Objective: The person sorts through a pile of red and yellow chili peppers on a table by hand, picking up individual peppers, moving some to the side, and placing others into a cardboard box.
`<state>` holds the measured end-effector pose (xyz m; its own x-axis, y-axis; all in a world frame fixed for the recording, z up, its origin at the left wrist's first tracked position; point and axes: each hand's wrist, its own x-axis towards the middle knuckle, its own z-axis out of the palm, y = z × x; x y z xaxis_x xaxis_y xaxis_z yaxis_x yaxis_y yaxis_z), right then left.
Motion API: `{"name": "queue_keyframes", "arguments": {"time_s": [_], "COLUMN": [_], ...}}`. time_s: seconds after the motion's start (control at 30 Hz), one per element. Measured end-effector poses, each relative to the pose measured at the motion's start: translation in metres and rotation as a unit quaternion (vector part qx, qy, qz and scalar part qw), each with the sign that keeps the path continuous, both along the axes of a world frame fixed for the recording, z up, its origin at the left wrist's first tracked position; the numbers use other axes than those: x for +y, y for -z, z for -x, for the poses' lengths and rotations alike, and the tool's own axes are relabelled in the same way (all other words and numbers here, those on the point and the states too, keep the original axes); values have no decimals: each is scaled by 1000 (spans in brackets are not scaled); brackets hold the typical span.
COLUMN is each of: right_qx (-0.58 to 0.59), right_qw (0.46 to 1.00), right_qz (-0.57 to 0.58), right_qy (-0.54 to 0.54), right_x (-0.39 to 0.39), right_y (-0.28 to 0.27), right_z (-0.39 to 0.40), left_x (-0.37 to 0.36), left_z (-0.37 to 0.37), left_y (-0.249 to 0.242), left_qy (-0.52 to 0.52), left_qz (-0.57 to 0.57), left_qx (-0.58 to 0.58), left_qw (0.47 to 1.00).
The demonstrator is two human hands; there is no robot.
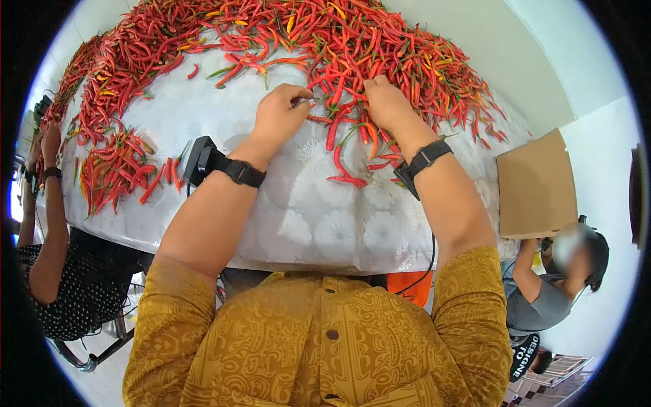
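Observation:
Red chili peppers [339,129], a few with green stems, lie loose between my hands at the near edge of a large heap [366,41]. My left hand [281,114] is closed in a pinch just left of these peppers; what its fingertips hold, if anything, is too small to tell. At the heap's front, my right hand [389,103] bends its fingers onto a red chili pepper [355,93]. Part of that grip is hidden behind the hand. Each wrist wears a black strap with a dark device.
A patterned white cloth [298,210] covers the table. On the left, a smaller pile of chili peppers [115,169] lies near another person's arms [51,224]. A cardboard box [538,183] stands at the right, beside a seated person [542,292]. Cables hang from both wrist devices.

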<state>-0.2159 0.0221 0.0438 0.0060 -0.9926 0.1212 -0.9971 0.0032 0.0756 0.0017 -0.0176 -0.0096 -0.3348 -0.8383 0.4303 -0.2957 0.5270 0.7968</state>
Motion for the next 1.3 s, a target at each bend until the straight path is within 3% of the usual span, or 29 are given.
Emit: {"name": "queue_keyframes", "arguments": {"time_s": [0.23, 0.3, 0.37, 0.43, 0.5, 0.6, 0.67, 0.73, 0.8, 0.9, 0.93, 0.97, 1.1, 1.13, 1.3], "right_qx": [-48, -68, -68, -94, -101, -131, -180, -198, -294, -239, -195, -196, -173, -212, -191], "right_qw": [992, 978, 976, 965, 965, 981, 977, 972, 948, 964, 969, 968, 973, 972, 980], "right_qz": [-21, -91, -107, -158, -169, -135, -109, -110, 3, 67, 145, 148, -133, -92, 48], "right_qy": [-115, -175, -176, -187, -174, -50, 22, 61, 124, 101, 53, 52, 69, 43, -24], "right_x": [18, 30, 44, 54, 57, 54, 47, 36, 26, 17, 8, -1, -30, -29, -5], "right_y": [-5, -6, -15, -25, -32, -44, -53, -53, -39, -42, -30, -28, -14, -7, 3], "right_z": [-9, -23, -35, -42, -38, -11, 15, 45, 65, 62, 67, 69, 49, 42, 25], "left_x": [3, 5, 6, 9, 10, 11, 15, 20, 18, 11, 11, 12, 16, 16, 14], "left_z": [0, 1, 2, 2, 4, 6, 4, 4, 5, 8, 8, 8, 6, 6, 5], "left_y": [-5, -6, -5, -5, -6, -7, -12, -11, -7, -2, -3, -3, -8, -8, -7], "left_qy": [3, 10, 44, 78, 112, 152, 229, 219, 207, 189, 176, 163, 132, 127, 122], "left_qz": [-1, -1, 99, 99, 98, 87, 82, 103, 125, 166, 138, 109, 105, 102, 109], "left_qx": [2, -5, -17, -11, -4, 29, -28, -84, -139, -101, -79, -57, -42, -36, -75], "left_qw": [1000, 1000, 994, 992, 989, 984, 970, 967, 960, 963, 971, 979, 985, 986, 984]}}
